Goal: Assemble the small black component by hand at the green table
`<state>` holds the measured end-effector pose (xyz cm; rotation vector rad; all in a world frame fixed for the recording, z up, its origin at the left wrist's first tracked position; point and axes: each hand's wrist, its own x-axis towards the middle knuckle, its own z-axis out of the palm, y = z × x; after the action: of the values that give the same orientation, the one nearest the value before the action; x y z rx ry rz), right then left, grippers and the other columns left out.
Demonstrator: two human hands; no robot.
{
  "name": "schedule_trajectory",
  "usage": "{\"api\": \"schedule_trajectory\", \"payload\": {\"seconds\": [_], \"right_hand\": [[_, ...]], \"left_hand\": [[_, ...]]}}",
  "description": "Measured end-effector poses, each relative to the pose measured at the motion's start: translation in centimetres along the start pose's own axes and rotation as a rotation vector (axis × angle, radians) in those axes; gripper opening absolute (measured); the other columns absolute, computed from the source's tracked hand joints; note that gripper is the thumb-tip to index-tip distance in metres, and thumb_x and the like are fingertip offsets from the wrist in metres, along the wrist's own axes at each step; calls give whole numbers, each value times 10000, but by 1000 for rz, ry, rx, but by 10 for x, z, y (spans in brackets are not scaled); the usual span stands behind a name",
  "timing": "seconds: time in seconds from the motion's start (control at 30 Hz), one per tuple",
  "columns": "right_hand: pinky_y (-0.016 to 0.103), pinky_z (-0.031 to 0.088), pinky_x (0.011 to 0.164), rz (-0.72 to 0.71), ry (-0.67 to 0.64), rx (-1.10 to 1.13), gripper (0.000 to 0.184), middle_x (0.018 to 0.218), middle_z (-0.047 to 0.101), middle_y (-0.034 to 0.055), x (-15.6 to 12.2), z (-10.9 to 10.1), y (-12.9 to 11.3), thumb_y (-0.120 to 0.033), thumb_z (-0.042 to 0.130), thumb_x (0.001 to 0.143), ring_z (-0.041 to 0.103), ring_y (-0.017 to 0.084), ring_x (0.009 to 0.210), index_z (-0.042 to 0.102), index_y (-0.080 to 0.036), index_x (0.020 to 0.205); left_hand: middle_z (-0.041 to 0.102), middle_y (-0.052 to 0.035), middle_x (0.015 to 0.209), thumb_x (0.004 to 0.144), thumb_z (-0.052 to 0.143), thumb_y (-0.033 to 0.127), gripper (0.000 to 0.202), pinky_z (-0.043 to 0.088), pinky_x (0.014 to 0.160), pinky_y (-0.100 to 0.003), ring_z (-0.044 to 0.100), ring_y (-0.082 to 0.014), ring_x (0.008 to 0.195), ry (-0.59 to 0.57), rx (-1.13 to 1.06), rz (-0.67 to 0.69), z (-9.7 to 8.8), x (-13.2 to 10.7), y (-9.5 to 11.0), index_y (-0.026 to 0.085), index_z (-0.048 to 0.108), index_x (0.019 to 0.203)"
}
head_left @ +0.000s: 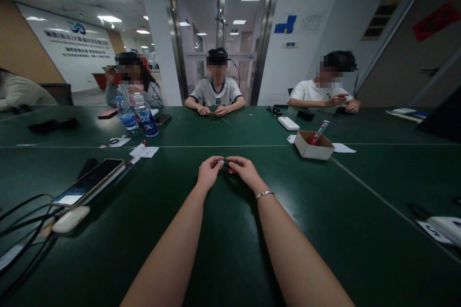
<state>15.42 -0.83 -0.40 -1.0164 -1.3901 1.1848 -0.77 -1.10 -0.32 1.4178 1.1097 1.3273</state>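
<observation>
My left hand (209,171) and my right hand (243,170) meet over the dark green table (230,249), a little ahead of me. Both have their fingers curled in a pinch around a small dark object (226,163) held between them; it is too small to name. A thin silver bracelet (264,194) circles my right wrist. Both forearms stretch out from the bottom edge, resting on or just above the table.
A phone (88,181), a white power bank (70,219) and black cables lie at the left. Two water bottles (146,116) stand at the back left. A cardboard box (314,146) with a red pen sits at the right. Three people sit across the table.
</observation>
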Motion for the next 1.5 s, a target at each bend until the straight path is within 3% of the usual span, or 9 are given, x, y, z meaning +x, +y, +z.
{"api": "schedule_trajectory", "payload": {"seconds": [0.2,0.4,0.77,1.1,1.37,1.5], "right_hand": [[279,564,670,52,64,158,386,864,680,50,0,-3,2,-251,813,634,658,145,667,716,-161,997],[301,565,742,46,43,238,445,850,677,36,-3,-5,-1,-285,847,574,660,156,717,725,-171,987],[375,512,888,59,44,223,470,923,707,69,-5,-5,-4,-263,854,538,665,198,828,717,-168,977],[370,511,869,43,14,157,478,951,711,76,-5,-5,-3,-296,843,555,667,201,819,721,-169,1000],[353,508,877,-4,8,103,441,1018,706,77,-6,-6,-5,-278,822,597,655,205,908,723,-188,1017],[320,556,780,49,-34,185,439,938,718,61,-6,-3,-9,-296,850,574,677,188,804,725,-181,979]], "left_hand": [[692,-100,1001,751,702,166,252,524,886,-380,652,-210,959,54,-62,-27,0,0,0,162,653,998],[693,-94,897,771,699,262,199,542,750,-332,666,-196,824,47,-73,-57,1,-1,5,137,655,919],[669,-47,741,776,654,414,290,460,599,-240,605,-138,655,47,-5,-36,0,1,3,150,687,891],[663,-55,697,788,625,482,347,446,586,-244,589,-140,618,54,70,-112,-1,-2,13,139,674,783],[614,-37,574,858,503,559,457,398,563,-272,546,-159,531,154,325,-136,4,-9,22,186,633,629],[566,-33,532,891,422,571,521,331,539,-287,493,-171,498,168,473,-95,3,-16,33,213,569,542]]}}
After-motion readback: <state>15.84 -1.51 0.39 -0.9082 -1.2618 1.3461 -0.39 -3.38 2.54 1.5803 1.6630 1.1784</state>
